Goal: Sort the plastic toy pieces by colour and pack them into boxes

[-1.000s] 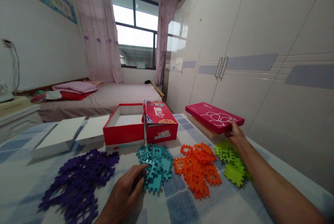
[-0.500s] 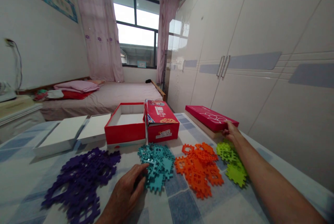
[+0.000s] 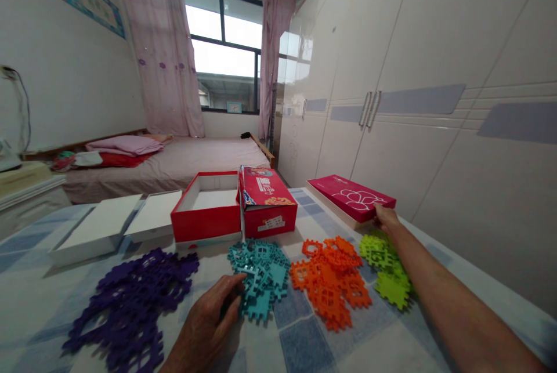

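Note:
My right hand [image 3: 386, 218] reaches to the far right of the table and grips the near corner of a magenta box lid [image 3: 351, 196], which sits low over a pale box base. My left hand [image 3: 212, 315] rests on the tablecloth, fingers curled against the near edge of a pile of teal interlocking pieces [image 3: 260, 273]. An orange pile [image 3: 331, 281] lies to the right of the teal one. A lime green pile [image 3: 385, 263] lies beneath my right forearm. A big purple pile [image 3: 133, 297] spreads at the left.
An open red box [image 3: 206, 206] and its red lid [image 3: 266, 201] stand behind the piles. Two white boxes [image 3: 114, 223] lie at the back left. The table has a blue-checked cloth [image 3: 300, 347]. A wardrobe [image 3: 418, 112] runs along the right; a bed [image 3: 174, 164] lies beyond.
The magenta lid in my right hand has come down from a raised tilt to lie almost flat on its base. My left hand has stayed at the teal pile.

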`<move>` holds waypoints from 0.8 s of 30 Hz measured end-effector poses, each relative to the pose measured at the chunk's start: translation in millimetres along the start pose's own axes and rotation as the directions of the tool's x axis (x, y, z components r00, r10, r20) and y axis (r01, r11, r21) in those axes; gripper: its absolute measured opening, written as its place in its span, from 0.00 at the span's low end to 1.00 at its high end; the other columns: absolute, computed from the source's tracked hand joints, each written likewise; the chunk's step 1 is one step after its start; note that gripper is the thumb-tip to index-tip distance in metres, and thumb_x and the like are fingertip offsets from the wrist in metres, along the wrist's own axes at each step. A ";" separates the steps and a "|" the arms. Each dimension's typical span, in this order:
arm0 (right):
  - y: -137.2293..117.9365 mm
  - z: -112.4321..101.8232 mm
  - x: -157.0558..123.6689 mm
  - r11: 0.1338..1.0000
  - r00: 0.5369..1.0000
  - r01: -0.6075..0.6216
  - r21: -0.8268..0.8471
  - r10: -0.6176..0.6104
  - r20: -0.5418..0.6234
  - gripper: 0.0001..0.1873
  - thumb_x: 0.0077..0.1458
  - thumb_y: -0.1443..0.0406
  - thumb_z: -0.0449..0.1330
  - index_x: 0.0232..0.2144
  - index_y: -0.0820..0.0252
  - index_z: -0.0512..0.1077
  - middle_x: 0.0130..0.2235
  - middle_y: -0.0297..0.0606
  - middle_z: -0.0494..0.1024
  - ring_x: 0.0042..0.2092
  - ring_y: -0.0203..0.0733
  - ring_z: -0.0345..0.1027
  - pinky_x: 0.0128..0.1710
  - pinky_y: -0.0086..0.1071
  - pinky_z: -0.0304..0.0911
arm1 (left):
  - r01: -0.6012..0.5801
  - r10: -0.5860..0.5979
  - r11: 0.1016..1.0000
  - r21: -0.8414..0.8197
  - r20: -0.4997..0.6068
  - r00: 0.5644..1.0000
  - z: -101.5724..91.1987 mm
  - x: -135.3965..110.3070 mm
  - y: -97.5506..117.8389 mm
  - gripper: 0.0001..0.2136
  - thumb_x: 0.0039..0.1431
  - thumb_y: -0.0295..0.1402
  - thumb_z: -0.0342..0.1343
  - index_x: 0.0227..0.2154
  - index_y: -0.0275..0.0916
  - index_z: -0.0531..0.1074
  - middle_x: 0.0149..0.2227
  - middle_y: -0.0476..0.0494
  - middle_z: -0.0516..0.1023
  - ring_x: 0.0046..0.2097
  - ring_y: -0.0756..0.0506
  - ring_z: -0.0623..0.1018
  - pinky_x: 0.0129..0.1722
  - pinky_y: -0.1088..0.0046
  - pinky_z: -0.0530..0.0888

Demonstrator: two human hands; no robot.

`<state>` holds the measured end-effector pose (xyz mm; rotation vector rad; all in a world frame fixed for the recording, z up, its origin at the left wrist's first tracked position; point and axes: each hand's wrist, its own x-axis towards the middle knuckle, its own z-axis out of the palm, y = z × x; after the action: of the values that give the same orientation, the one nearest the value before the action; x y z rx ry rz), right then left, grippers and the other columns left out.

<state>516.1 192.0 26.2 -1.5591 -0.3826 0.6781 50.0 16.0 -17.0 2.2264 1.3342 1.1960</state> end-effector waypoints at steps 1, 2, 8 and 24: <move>-0.4 0.2 -0.6 1.000 1.000 -0.011 -0.017 0.011 -0.004 0.04 0.53 0.68 0.59 0.29 0.62 0.65 0.16 0.26 0.62 0.15 0.30 0.54 0.11 0.21 0.52 | 0.005 -0.005 1.000 -0.003 0.001 1.000 -0.3 0.2 0.6 0.12 0.58 0.33 0.50 0.43 0.42 0.74 0.36 0.46 0.80 0.37 0.48 0.80 0.37 0.78 0.76; -1.1 0.5 -1.4 0.999 1.000 -0.025 -0.031 0.025 -0.004 0.03 0.54 0.68 0.59 0.30 0.63 0.67 0.18 0.28 0.65 0.17 0.30 0.56 0.13 0.22 0.55 | 0.010 -0.010 1.000 -0.006 0.003 1.000 -0.6 0.3 1.0 0.12 0.58 0.33 0.50 0.43 0.42 0.74 0.36 0.46 0.80 0.37 0.48 0.80 0.37 0.78 0.76; -6.2 2.4 -9.8 0.989 0.988 -0.141 -0.051 0.144 0.055 0.17 0.60 0.59 0.57 0.49 0.62 0.68 0.47 0.41 0.72 0.43 0.40 0.69 0.41 0.39 0.69 | 0.024 -0.024 1.000 -0.007 0.008 1.000 0.1 0.4 -0.2 0.12 0.59 0.34 0.49 0.43 0.41 0.74 0.36 0.44 0.80 0.37 0.47 0.80 0.39 0.76 0.77; -27.0 -7.7 -11.4 0.981 0.994 -0.021 0.194 0.000 0.108 0.11 0.48 0.72 0.57 0.23 0.56 0.57 0.13 0.22 0.55 0.13 0.26 0.45 0.11 0.20 0.51 | 0.021 -0.021 1.000 0.001 0.020 1.000 0.2 0.3 0.8 0.12 0.59 0.33 0.49 0.43 0.42 0.73 0.37 0.46 0.79 0.38 0.48 0.79 0.39 0.77 0.76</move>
<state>516.2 182.1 54.9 -1.3436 -0.3768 0.7872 50.7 15.8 -16.5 2.2135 1.3475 1.1632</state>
